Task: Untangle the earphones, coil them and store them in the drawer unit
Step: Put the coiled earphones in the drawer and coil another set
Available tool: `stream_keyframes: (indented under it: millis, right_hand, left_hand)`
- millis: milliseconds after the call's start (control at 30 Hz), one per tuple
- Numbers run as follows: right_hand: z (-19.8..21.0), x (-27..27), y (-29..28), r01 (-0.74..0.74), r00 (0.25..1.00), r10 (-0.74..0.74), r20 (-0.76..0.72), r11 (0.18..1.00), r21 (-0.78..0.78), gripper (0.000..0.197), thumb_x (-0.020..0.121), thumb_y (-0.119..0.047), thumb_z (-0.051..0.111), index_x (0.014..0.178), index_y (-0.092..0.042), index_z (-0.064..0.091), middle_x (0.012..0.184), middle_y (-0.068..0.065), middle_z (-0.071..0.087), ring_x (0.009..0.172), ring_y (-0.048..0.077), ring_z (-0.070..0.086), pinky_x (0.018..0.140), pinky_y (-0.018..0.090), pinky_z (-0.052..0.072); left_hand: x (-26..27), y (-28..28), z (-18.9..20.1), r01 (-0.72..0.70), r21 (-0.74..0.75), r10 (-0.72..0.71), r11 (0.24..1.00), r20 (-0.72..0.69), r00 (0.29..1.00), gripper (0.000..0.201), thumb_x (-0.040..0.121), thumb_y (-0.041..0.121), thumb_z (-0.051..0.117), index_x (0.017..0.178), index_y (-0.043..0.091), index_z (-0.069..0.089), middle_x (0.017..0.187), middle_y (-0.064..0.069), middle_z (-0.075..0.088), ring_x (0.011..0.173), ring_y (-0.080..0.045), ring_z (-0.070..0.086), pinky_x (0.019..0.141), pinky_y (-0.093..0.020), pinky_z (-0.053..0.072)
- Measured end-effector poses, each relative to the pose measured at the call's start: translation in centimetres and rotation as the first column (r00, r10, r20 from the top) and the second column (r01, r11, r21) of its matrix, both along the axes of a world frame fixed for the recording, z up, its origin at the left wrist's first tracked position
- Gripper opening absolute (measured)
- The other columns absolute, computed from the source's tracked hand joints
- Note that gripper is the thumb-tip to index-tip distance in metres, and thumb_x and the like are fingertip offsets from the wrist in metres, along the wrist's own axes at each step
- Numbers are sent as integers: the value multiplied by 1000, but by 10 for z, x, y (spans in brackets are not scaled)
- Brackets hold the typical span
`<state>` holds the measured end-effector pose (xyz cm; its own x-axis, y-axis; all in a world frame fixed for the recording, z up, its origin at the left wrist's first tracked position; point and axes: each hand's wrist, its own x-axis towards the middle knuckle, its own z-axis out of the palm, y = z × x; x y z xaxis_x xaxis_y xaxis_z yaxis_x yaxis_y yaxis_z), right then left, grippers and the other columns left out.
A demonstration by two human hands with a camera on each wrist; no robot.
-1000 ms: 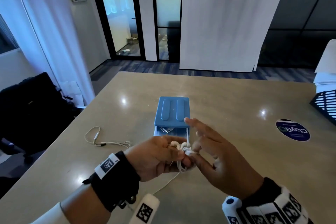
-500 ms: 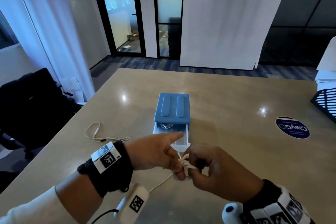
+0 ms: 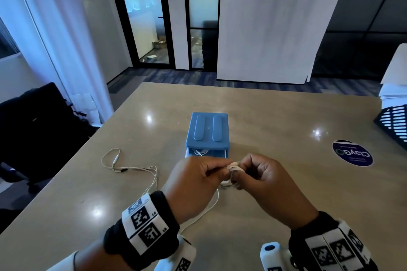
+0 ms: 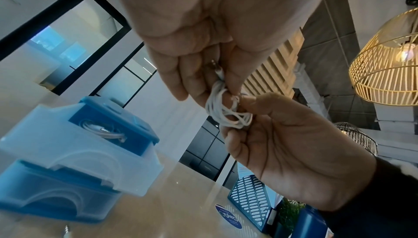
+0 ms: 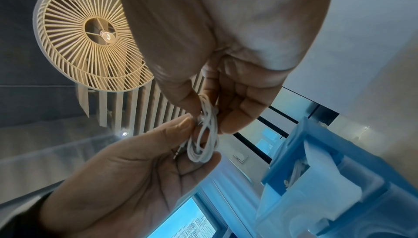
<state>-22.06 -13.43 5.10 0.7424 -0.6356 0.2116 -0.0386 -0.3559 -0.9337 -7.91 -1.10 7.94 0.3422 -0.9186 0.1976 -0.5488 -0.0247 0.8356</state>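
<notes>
We see the tan table [image 3: 275, 116] stretching out beyond and beneath both hands. Just past our knuckles stands the blue drawer unit [image 3: 208, 131], its clear top drawer [image 4: 68, 145] pulled out toward us with a coiled white cable [image 4: 101, 131] already lying inside. Far off to the right of the right hand, a black slotted basket [image 3: 394, 124] sits at the table edge, and nearer to that hand a round dark sticker [image 3: 352, 153] lies flat on the surface. To the left of the left hand, a second pair of earphones [image 3: 123, 166] trails loose across the table.

Our left hand [image 3: 193, 185] and right hand [image 3: 271, 185] meet above the table, held in front of the open drawer. Between them is the small white earphone coil [image 4: 226, 113], wound into several tight loops. The left thumb and fingers pinch one side of the coil, and the right thumb and forefinger pinch the other side, the remaining fingers curled in.
</notes>
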Motion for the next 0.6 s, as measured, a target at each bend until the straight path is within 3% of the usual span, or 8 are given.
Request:
stream_keyframes:
  millis: [133,200,300,367,400,500,567,600]
  right_hand:
    - [2,2,1,26,1000,-26,-10,999,-36,18,88,-33,71,78,-20,63,71,13,71,71,44,66,69,62,56]
    - [3,3,2,28,999,-30,-23,995,-92,16,91,-24,72,79,-22,62,70,10,71,68,37,67,65,54,57]
    - [1,4,4,41,999,-46,-23,985,-165,13,90,-23,75,86,-28,64,75,-2,74,65,16,69,64,37,56]
    - [1,3,6,70,997,-75,-14,977,-202,18,89,-21,76,94,-33,62,81,-12,76,73,7,73,66,23,56]
    - [1,3,7,83,996,-89,-15,969,-233,21,89,-20,76,97,-34,61,83,-17,76,75,5,73,67,18,53]
    - [1,3,12,87,995,-100,-18,932,-352,21,92,-19,72,104,-34,63,90,-22,75,83,2,72,69,17,54]
    - [2,4,16,82,995,-96,-13,908,-410,26,94,-20,70,113,-37,65,97,-20,73,91,3,71,75,19,55]
    - [2,4,17,82,996,-92,-4,900,-429,29,93,-20,70,117,-36,66,99,-20,72,92,3,70,77,18,54]
  left_hand:
    - [5,-1,-3,-126,-66,137,990,204,969,16,90,30,68,99,41,75,85,18,66,87,0,62,75,-12,45]
    - [7,-2,-3,-167,-54,175,984,213,961,10,87,29,70,92,36,75,84,17,64,85,1,61,73,-11,44]
    - [16,-6,-2,-162,97,148,982,142,979,9,90,25,66,84,29,72,79,13,68,74,-3,61,71,-22,49]
    - [25,-8,-1,-52,220,80,974,-120,990,15,95,19,61,85,24,71,79,8,69,74,-9,59,79,-33,51]
    - [26,-8,-1,13,243,61,970,-296,953,16,96,15,59,89,21,72,82,4,69,78,-11,59,83,-35,51]
    - [27,-8,1,91,208,81,974,-694,716,15,94,7,59,103,5,70,94,-9,70,85,-18,64,88,-36,50]
    - [27,-8,2,96,173,88,980,-817,570,18,87,8,64,102,2,72,95,-13,72,83,-21,68,95,-41,50]
    - [27,-8,3,107,161,80,981,-843,531,22,84,11,66,103,2,73,95,-14,73,82,-21,69,95,-41,50]
